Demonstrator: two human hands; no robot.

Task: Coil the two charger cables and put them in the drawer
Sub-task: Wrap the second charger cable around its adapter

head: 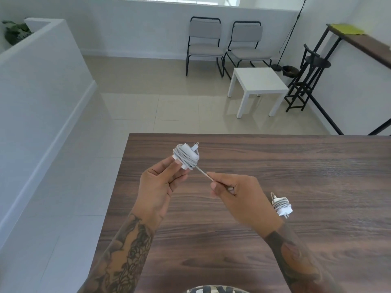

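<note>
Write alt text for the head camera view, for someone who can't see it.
Over a dark wooden table, the left hand holds a white charger wrapped in its cable while the right hand pinches the cable's loose end. A second coiled charger lies on the table beside the right hand.

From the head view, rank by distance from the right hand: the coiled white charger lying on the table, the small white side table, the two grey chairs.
From the right hand:
1. Coiled white charger, beside it on the wooden table.
2. Small white side table, on the floor beyond.
3. Two grey chairs, by the far wall.
</note>
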